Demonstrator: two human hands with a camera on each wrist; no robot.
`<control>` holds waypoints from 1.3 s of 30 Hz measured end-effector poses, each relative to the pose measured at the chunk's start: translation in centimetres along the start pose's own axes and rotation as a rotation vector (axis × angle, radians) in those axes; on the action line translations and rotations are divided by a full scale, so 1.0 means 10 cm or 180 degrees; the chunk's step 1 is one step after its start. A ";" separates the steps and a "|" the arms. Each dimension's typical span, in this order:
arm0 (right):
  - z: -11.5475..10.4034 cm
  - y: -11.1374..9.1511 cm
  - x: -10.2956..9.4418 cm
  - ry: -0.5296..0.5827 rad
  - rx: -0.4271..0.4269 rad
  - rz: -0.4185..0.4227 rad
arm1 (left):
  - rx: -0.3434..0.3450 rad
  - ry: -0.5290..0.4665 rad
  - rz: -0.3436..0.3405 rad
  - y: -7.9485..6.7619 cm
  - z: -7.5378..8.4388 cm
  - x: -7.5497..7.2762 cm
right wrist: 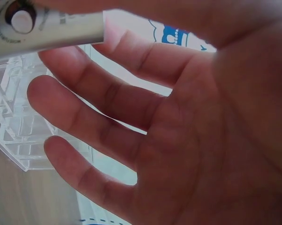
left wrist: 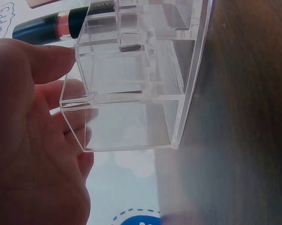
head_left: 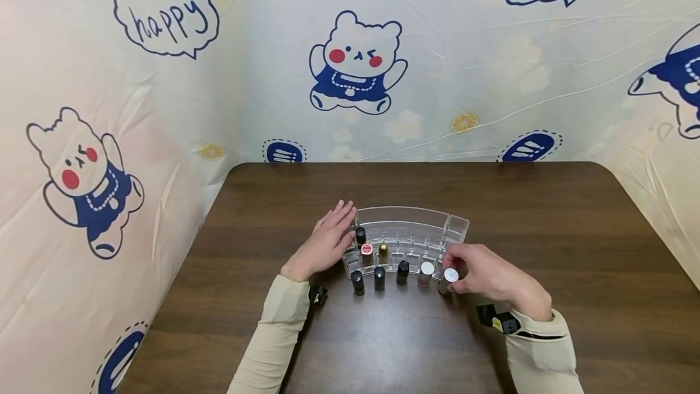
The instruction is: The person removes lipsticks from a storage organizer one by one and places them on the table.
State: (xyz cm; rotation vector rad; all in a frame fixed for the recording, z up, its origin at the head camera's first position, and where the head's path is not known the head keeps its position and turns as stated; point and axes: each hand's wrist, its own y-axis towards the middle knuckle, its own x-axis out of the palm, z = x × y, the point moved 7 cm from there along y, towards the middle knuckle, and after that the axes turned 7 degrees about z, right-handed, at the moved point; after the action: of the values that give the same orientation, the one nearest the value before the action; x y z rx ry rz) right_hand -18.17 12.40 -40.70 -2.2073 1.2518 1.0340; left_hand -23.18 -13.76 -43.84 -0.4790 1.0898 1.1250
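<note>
A clear tiered organizer [head_left: 404,216] with a curved back stands on the table. My left hand [head_left: 322,245] lies against its left end, fingers straight; in the left wrist view the thumb touches the plastic edge. My right hand [head_left: 487,275] pinches a silver lipstick tube [head_left: 450,276] upright at the organizer's front right. In the right wrist view, print shows on the silver tube [right wrist: 47,33], and the other fingers are spread loosely. Held in the organizer's left part are a black-capped lipstick [head_left: 360,236], a red-topped one [head_left: 367,253] and a gold one [head_left: 383,253].
Before the organizer stand several more tubes in a row: black-capped ones [head_left: 380,278] on the left and a silver-capped one [head_left: 426,273] beside the held tube. The brown table [head_left: 262,211] meets a cloth backdrop [head_left: 262,78] with bear drawings at the back and sides.
</note>
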 end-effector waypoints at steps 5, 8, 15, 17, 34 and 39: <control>0.02 0.01 0.02 -0.0027 0.0014 0.0002 | 0.0003 0.0002 0.0004 0.00 0.00 0.00; 0.02 0.01 0.02 -0.0048 0.0018 0.0009 | 0.0007 -0.0010 0.0001 0.00 0.00 0.00; 0.00 0.02 0.04 -0.0076 0.0035 -0.0014 | -0.0013 -0.0006 -0.0021 0.00 0.00 0.00; 0.00 0.02 0.04 -0.0086 0.0053 -0.0020 | -0.0006 0.0001 -0.0019 0.00 0.00 0.00; 0.02 0.01 0.05 -0.0075 0.0211 -0.0076 | -0.0008 -0.0005 -0.0019 0.00 -0.01 0.00; 0.02 0.01 0.05 -0.0063 0.0233 -0.0091 | -0.0017 -0.0003 -0.0020 0.00 -0.01 0.01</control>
State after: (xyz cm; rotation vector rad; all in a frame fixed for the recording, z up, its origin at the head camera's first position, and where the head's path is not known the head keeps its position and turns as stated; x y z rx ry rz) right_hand -18.18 12.23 -41.24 -2.1485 1.2264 0.9812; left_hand -23.25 -13.81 -43.95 -0.4858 1.0842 1.1227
